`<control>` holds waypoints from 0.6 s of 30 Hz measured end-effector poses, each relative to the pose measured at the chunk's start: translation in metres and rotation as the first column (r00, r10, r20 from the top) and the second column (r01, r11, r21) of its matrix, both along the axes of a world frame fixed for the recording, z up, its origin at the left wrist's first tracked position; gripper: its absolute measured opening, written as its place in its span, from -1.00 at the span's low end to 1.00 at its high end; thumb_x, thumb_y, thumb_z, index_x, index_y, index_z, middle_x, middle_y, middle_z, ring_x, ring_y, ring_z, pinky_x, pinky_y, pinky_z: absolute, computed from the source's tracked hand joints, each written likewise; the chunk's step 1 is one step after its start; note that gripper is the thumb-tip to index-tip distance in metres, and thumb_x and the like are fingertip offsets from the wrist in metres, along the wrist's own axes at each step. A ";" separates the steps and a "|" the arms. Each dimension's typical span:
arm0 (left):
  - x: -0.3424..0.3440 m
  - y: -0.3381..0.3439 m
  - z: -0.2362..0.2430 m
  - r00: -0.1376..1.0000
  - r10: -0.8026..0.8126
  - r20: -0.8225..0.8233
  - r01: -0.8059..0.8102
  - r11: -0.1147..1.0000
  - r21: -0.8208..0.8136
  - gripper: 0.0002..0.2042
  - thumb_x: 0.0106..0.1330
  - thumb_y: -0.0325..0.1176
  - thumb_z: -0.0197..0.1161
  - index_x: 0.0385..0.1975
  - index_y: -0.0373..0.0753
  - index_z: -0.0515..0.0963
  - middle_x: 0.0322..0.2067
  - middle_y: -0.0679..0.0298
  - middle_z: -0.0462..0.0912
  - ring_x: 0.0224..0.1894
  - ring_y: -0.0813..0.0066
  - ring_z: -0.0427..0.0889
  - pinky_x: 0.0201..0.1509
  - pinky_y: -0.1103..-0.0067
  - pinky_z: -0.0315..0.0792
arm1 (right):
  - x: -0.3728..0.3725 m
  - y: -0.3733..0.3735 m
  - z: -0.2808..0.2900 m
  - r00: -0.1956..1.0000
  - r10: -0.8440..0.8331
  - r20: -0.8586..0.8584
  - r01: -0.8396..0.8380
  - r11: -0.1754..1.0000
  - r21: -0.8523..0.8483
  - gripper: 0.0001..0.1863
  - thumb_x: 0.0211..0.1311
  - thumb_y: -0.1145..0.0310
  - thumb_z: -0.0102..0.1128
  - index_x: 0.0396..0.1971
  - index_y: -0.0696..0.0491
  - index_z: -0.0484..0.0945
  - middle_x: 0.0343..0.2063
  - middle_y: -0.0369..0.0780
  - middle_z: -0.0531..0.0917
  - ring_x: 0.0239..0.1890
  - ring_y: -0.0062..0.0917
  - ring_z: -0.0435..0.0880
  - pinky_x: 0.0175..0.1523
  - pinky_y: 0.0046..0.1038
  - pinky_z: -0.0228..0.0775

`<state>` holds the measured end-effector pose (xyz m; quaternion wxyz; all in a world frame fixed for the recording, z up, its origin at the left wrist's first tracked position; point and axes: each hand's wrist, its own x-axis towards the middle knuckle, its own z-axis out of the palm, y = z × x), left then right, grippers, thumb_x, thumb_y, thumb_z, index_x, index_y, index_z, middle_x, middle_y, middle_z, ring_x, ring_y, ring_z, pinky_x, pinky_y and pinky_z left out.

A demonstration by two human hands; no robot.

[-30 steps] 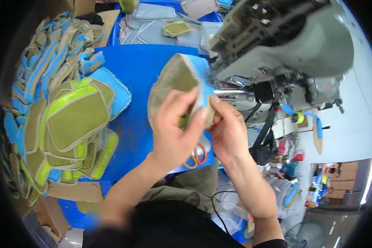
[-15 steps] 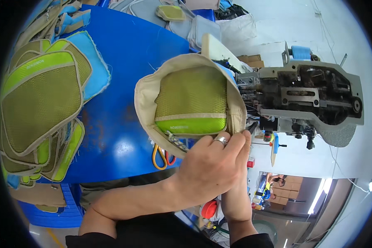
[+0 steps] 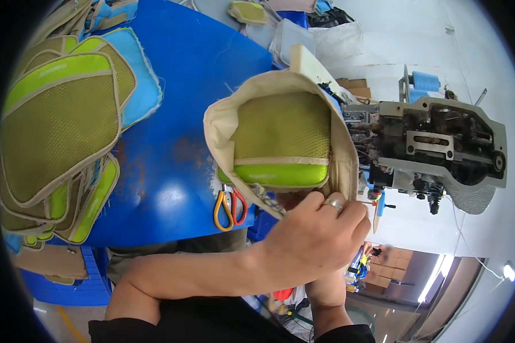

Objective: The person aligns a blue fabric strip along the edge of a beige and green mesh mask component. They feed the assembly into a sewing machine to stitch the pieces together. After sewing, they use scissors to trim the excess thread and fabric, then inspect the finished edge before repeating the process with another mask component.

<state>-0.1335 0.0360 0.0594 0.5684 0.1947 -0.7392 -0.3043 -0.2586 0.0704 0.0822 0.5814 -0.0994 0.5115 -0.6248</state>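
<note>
A beige fabric bag (image 3: 223, 126) stands with its mouth facing me, close against the sewing machine. Inside its rim shows an olive mesh panel (image 3: 283, 128) with a lime green band. My left hand (image 3: 309, 240), with a ring on one finger, reaches across from the left and pinches the bag's lower right rim. Behind it comes my right hand, of which only the wrist (image 3: 326, 286) shows clearly; its fingers are hidden. A patterned cord or strip (image 3: 266, 197) lies along the lower rim. Scissors (image 3: 230, 208) with yellow and red handles lie left of my left hand.
The dark-bodied sewing machine (image 3: 429, 140) stands at the right, with a blue thread spool (image 3: 425, 80) above it. A pile of olive mesh panels (image 3: 57, 131) covers the left of the blue table (image 3: 171, 114). A blue crate (image 3: 68, 286) sits below.
The view has shifted, so bag, table and machine appear farther right. My left hand has slid slightly down and right along the rim. More of the scissors shows.
</note>
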 end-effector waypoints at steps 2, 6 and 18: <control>0.021 -0.006 -0.028 0.993 0.054 -0.109 -0.054 0.999 0.010 -0.76 0.15 -0.31 0.37 -0.19 -0.20 0.69 -0.22 0.31 0.62 -0.25 0.45 0.63 -0.21 0.56 0.42 | -0.001 -0.014 -0.015 0.999 0.048 0.021 -0.048 0.999 -0.002 -0.74 0.49 0.14 0.19 -0.02 -0.04 0.63 -0.48 -0.45 0.51 -0.22 -0.59 0.58 -0.03 -0.33 0.45; 0.065 -0.028 -0.093 0.908 0.342 -0.241 -0.209 0.870 0.446 -0.58 0.28 -0.43 0.39 0.14 -0.32 0.55 0.12 0.07 0.60 0.10 0.23 0.62 0.13 0.33 0.47 | 0.011 -0.020 -0.007 0.999 0.030 -0.036 -0.030 1.000 0.000 -0.78 0.49 0.15 0.21 -0.03 -0.07 0.64 -0.57 -0.51 0.48 -0.26 -0.63 0.56 -0.08 -0.35 0.43; 0.042 -0.051 -0.161 0.572 0.269 -0.775 0.786 0.089 0.612 -0.64 0.53 -0.28 0.21 0.19 -0.37 0.52 0.01 0.20 0.67 0.06 0.49 0.64 0.13 0.47 0.53 | -0.013 -0.009 -0.019 0.996 0.071 0.059 -0.065 0.992 -0.111 -0.64 0.50 0.12 0.17 0.15 -0.08 0.65 0.14 -0.22 0.67 0.06 -0.41 0.58 -0.04 -0.28 0.39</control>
